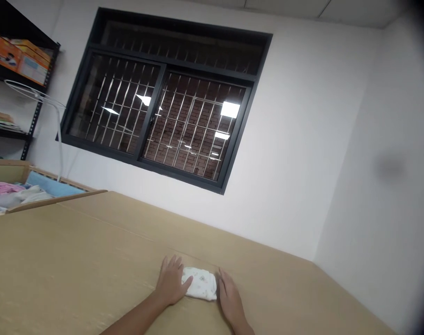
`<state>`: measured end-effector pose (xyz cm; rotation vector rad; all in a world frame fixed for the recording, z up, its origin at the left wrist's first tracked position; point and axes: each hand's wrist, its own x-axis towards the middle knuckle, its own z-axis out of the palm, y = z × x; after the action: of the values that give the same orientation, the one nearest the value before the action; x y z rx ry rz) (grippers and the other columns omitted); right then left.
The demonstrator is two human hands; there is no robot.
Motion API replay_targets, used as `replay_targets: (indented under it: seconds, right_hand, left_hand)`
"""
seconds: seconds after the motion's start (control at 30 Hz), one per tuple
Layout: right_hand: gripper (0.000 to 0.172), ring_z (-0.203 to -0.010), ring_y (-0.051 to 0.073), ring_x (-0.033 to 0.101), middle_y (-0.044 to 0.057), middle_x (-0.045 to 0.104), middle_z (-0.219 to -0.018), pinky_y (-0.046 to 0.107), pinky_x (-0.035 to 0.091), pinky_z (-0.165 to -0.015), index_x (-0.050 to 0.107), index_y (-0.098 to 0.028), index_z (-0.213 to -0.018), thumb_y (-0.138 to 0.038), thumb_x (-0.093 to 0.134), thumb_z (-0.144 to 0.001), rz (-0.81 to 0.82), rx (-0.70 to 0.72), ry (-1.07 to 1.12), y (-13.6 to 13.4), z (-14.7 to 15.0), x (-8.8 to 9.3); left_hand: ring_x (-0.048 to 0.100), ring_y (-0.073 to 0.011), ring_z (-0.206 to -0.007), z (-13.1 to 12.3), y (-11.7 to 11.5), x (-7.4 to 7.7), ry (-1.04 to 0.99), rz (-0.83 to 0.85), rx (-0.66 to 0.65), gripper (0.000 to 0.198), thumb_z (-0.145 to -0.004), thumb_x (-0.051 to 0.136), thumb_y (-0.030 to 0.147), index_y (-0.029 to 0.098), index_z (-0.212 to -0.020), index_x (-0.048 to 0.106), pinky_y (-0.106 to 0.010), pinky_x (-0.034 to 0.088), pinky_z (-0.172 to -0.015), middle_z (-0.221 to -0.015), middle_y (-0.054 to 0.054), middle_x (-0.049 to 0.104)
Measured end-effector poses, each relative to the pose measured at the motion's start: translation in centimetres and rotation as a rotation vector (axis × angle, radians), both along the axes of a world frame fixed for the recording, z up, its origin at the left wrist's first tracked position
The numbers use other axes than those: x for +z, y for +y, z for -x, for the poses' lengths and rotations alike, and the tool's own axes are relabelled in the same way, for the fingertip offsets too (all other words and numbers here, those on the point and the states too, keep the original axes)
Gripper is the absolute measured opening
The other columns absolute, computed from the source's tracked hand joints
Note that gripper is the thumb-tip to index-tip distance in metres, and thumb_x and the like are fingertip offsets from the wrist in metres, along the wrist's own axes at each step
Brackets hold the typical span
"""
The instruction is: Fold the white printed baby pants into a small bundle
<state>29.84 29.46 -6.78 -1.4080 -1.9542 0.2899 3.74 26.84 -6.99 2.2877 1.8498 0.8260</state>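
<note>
A small folded white cloth with a faint print (201,284) lies on the brown cardboard surface (75,260) near the bottom of the view. My left hand (170,281) lies flat on the surface, fingers stretched out, its thumb resting on the cloth's left edge. My right hand (229,298) lies flat against the cloth's right edge, fingers extended. Neither hand grips the cloth.
A cardboard box (9,172) at the left holds pink, white and blue fabric (19,191). A black shelf (37,56) with boxes and books stands behind it. A barred dark window (163,107) fills the white wall ahead. Another wall runs along the right.
</note>
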Motion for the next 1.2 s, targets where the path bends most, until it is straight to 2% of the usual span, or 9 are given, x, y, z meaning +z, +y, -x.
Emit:
replay_targets:
  seconds: [0.13,0.23,0.4,0.57,0.67,0.8,0.93,1.1,1.2]
  right_hand:
    - [0.071,-0.142,0.035,0.045,0.019,0.053,-0.149,0.056,0.028,-0.126,0.058,-0.008,-0.142,-0.057,0.032,-0.099,-0.041,0.114,0.115,0.1,0.3,0.0]
    - [0.066,-0.144,0.031,0.042,0.016,0.049,-0.152,0.052,0.027,-0.127,0.057,-0.014,-0.144,-0.058,0.033,-0.101,-0.060,0.199,0.160,-0.4,1.1,0.1]
    - [0.060,-0.147,0.029,0.037,0.011,0.043,-0.158,0.047,0.024,-0.129,0.054,-0.020,-0.147,-0.058,0.042,-0.102,-0.029,0.240,0.145,-2.1,2.7,0.5]
    - [0.061,-0.149,0.032,0.035,0.013,0.042,-0.158,0.048,0.025,-0.128,0.052,-0.020,-0.150,-0.047,0.057,-0.095,-0.028,0.316,0.035,-2.6,3.3,0.5]
    - [0.069,-0.150,0.034,0.033,0.016,0.040,-0.159,0.051,0.025,-0.127,0.050,-0.018,-0.151,-0.039,0.062,-0.087,-0.044,0.342,-0.012,-2.2,3.3,-0.1]
    - [0.075,-0.149,0.035,0.035,0.018,0.040,-0.158,0.052,0.026,-0.126,0.047,-0.016,-0.152,-0.033,0.061,-0.081,-0.078,0.396,-0.010,-1.1,3.2,-1.3]
    - [0.082,-0.148,0.038,0.036,0.020,0.041,-0.158,0.054,0.027,-0.125,0.047,-0.013,-0.152,-0.029,0.062,-0.073,-0.109,0.442,-0.017,0.6,3.0,-2.4]
    - [0.078,-0.142,0.042,0.043,0.022,0.048,-0.152,0.053,0.034,-0.121,0.052,-0.011,-0.149,-0.039,0.063,-0.077,-0.151,0.476,0.005,2.3,3.0,-3.2]
    - [0.076,-0.139,0.040,0.047,0.019,0.052,-0.149,0.050,0.037,-0.119,0.054,-0.014,-0.147,-0.032,0.063,-0.074,-0.135,0.418,-0.017,1.9,3.1,-3.0]
  left_hand:
    - [0.032,-0.0370,-0.149,0.2,-0.3,0.5,-0.014,-0.004,0.048,0.071,-0.100,0.031,0.057,0.011,-0.152,0.048,-0.065,0.011,-0.125,-0.158,-0.014,0.044]
    - [0.028,-0.0336,-0.152,0.2,-0.9,1.1,-0.044,0.005,0.021,0.070,-0.100,0.033,0.059,0.019,-0.158,0.038,-0.065,0.011,-0.125,-0.163,-0.008,0.036]
    - [0.021,-0.0315,-0.155,0.6,-1.6,1.2,-0.025,0.042,-0.229,0.073,-0.098,0.041,0.065,0.028,-0.160,0.034,-0.062,0.013,-0.127,-0.167,-0.005,0.027]
    - [0.033,-0.0296,-0.150,0.5,-1.8,1.0,-0.009,0.014,-0.388,0.073,-0.096,0.049,0.066,0.031,-0.159,0.037,-0.052,0.023,-0.126,-0.164,-0.006,0.036]
    - [0.034,-0.0328,-0.149,0.2,-2.0,1.0,-0.022,0.004,-0.384,0.083,-0.090,0.060,0.065,0.028,-0.159,0.036,-0.053,0.024,-0.126,-0.163,-0.009,0.038]
    - [0.029,-0.0358,-0.152,0.2,-1.6,0.7,-0.046,0.044,-0.328,0.095,-0.082,0.067,0.062,0.022,-0.161,0.032,-0.056,0.020,-0.126,-0.165,-0.012,0.032]
    - [0.034,-0.0367,-0.148,0.5,-0.5,-0.3,-0.067,0.055,-0.336,0.093,-0.077,0.069,0.046,0.028,-0.160,0.033,-0.055,0.023,-0.125,-0.163,-0.009,0.036]
    - [0.039,-0.0395,-0.143,0.6,0.1,-1.0,-0.125,0.057,-0.310,0.090,-0.075,0.069,0.052,0.032,-0.157,0.037,-0.055,0.031,-0.121,-0.157,-0.009,0.043]
    - [0.043,-0.0395,-0.138,0.6,0.0,-0.7,-0.145,0.051,-0.313,0.086,-0.074,0.069,0.053,0.031,-0.153,0.043,-0.055,0.035,-0.118,-0.153,-0.010,0.048]
